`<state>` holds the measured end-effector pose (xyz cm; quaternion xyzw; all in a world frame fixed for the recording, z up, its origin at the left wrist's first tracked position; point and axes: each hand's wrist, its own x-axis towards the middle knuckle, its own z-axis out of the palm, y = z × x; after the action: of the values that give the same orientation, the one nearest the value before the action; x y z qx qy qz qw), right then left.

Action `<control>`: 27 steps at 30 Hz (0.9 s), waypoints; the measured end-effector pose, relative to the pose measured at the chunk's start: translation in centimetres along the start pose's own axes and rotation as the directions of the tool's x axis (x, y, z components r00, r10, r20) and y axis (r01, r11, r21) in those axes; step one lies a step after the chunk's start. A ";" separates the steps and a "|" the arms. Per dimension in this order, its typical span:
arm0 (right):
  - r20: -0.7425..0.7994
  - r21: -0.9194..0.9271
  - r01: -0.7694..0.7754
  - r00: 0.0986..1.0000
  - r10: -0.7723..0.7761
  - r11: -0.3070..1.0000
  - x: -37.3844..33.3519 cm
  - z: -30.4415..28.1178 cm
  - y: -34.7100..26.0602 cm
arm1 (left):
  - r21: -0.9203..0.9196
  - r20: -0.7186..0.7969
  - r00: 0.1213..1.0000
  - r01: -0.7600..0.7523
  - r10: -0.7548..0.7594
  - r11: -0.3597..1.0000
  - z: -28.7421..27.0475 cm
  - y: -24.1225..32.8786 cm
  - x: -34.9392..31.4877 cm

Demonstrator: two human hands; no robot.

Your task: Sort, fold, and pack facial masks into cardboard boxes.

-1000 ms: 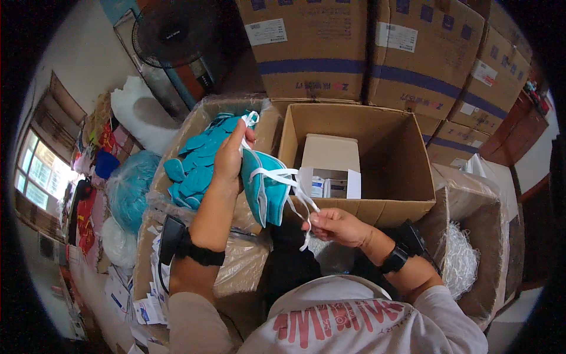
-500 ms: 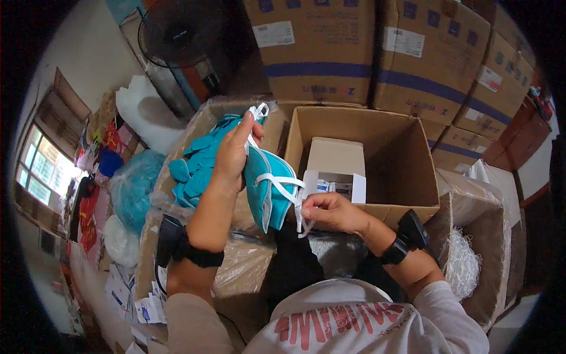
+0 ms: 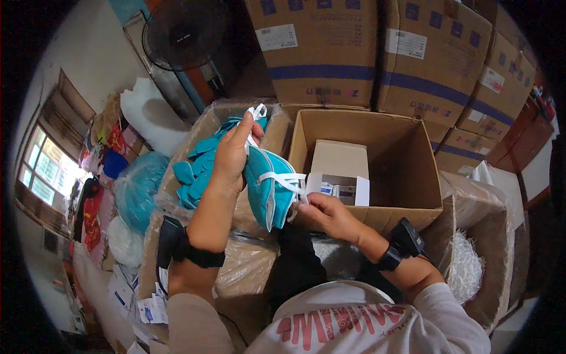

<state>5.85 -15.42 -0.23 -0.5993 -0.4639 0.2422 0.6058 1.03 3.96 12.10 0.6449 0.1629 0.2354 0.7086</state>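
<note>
Teal cup-shaped face masks (image 3: 266,192), nested together with white straps, hang in front of me. My left hand (image 3: 233,156) is closed round their white straps (image 3: 257,111) at the top end. At the lower right of the masks, my right hand (image 3: 330,213) pinches a white strap (image 3: 298,190) between thumb and fingers. Behind my left forearm, many loose teal mask pieces (image 3: 203,165) fill a plastic-lined carton. How many masks are nested in the stack I cannot tell.
An open cardboard box (image 3: 407,159) ahead holds a smaller white-flapped carton (image 3: 341,156) with packets inside. A carton at right contains a bundle of white straps (image 3: 464,268). Big sealed boxes (image 3: 321,53) stand stacked behind. Left are a teal-filled bag (image 3: 138,192) and a fan (image 3: 184,35).
My right hand has drawn in toward the masks' lower right edge, and the strap loop it pinches hangs less far down. My left hand keeps its hold.
</note>
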 end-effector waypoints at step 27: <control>0.272 0.203 -0.206 0.951 0.147 0.957 -1.2 0.0 8.2 | 0.317 0.232 0.911 -0.401 0.340 0.859 3.6 3.0 -2.4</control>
<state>7.42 -15.08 -8.34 -0.5288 -0.4510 0.4223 0.5819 0.57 -0.18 15.28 0.7996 0.0152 0.2790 0.5316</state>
